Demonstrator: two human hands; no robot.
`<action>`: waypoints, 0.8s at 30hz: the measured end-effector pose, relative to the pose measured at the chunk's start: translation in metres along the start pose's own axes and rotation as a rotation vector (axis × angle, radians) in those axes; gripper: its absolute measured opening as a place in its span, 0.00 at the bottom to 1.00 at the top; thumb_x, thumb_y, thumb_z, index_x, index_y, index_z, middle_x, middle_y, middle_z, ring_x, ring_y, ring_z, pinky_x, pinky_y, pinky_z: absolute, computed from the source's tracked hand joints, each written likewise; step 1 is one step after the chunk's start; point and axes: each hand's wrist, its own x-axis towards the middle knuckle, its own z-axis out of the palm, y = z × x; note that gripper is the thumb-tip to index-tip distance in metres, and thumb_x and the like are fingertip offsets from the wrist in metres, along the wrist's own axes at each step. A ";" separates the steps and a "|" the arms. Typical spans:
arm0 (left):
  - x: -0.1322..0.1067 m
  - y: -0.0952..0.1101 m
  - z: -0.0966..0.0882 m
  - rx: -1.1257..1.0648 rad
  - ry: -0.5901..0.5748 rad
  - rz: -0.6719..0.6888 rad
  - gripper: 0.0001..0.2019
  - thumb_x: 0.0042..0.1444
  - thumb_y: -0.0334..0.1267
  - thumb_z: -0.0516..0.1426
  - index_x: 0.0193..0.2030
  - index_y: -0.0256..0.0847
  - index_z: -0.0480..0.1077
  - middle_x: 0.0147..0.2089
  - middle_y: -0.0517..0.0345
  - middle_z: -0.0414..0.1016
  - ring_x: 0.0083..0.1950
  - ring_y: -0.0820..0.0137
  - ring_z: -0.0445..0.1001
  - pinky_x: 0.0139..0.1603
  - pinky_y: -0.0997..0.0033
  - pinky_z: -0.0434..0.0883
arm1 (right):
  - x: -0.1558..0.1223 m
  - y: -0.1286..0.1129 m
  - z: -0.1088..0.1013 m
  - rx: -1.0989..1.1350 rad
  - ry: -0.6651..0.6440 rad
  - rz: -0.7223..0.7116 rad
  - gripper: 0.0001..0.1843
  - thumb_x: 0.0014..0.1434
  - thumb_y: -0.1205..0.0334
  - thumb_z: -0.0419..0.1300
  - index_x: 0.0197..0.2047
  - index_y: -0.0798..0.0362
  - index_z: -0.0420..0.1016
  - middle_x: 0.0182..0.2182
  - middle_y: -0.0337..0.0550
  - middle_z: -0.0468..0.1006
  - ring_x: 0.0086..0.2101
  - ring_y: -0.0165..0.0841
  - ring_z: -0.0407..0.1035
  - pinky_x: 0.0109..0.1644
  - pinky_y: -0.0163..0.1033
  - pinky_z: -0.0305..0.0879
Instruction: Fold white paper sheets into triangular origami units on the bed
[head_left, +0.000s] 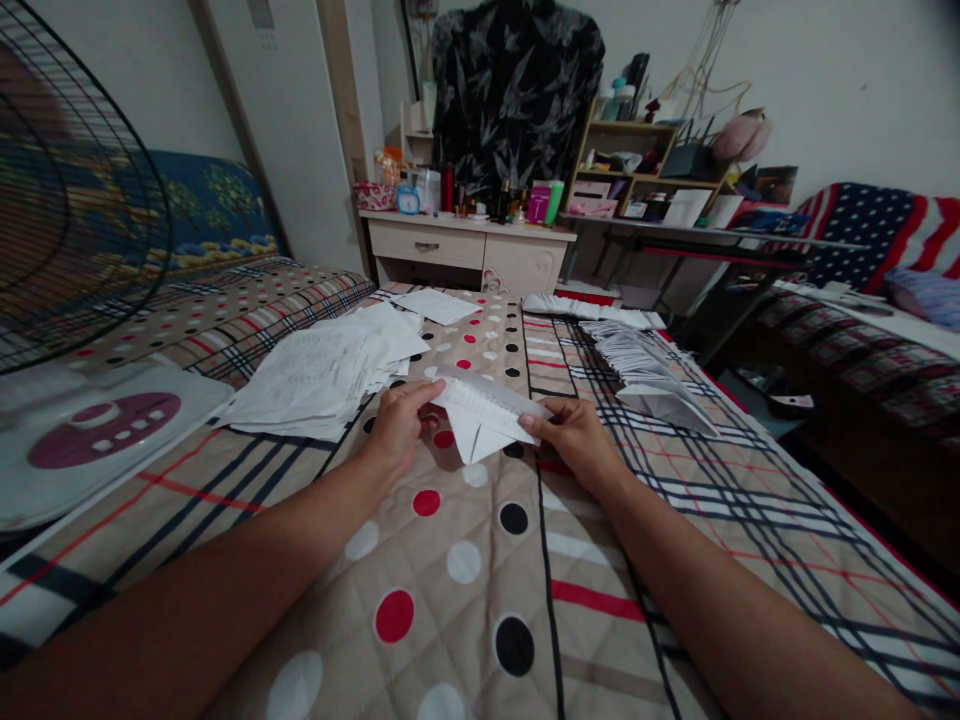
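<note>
Folded paper [491,412] spans both hands, its point toward the wearer

The left hand [400,425] pinches the folded paper at its far left corner; the right hand [576,437] grips the right end, thumb on top. Both are closed on the same piece, so neither is clearly nearer. The paper lies directly between them, in front of the wearer, over the bedspread [431,550]. Its long axis runs from hand to hand, slanting so that the right end sits a little closer to the wearer. A triangular flap narrows to a point on the near side, between the two grips. A shadow falls beside it, though whether that tip touches the cloth I cannot tell.

Loose sheets [322,365] make an uneven pile just beyond and left of the left hand, with a separate sheet [439,305] farther off. On the other side, folded pieces [626,350] stand in a tight row beyond the right hand, near the bedspread's right edge. A dotted strip of cloth separates the two groups and continues toward the wearer between the forearms, giving room on the near side. At the far left, a fan [82,190] and a white appliance [191,395] bound the space.
</note>
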 end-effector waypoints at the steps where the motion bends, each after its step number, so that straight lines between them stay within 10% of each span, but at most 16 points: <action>1: 0.000 0.000 0.000 0.004 0.001 -0.008 0.12 0.41 0.42 0.66 0.29 0.35 0.73 0.28 0.57 0.74 0.24 0.75 0.68 0.21 0.78 0.59 | 0.001 0.001 -0.001 -0.019 -0.005 -0.008 0.17 0.43 0.51 0.70 0.23 0.57 0.75 0.16 0.36 0.69 0.19 0.25 0.58 0.21 0.31 0.50; 24: 0.006 0.003 -0.008 0.340 -0.110 0.107 0.23 0.48 0.58 0.62 0.26 0.35 0.74 0.19 0.55 0.73 0.16 0.75 0.68 0.14 0.80 0.58 | 0.003 0.003 -0.006 -0.036 -0.006 0.017 0.21 0.37 0.51 0.74 0.29 0.58 0.77 0.23 0.40 0.76 0.21 0.27 0.63 0.22 0.32 0.55</action>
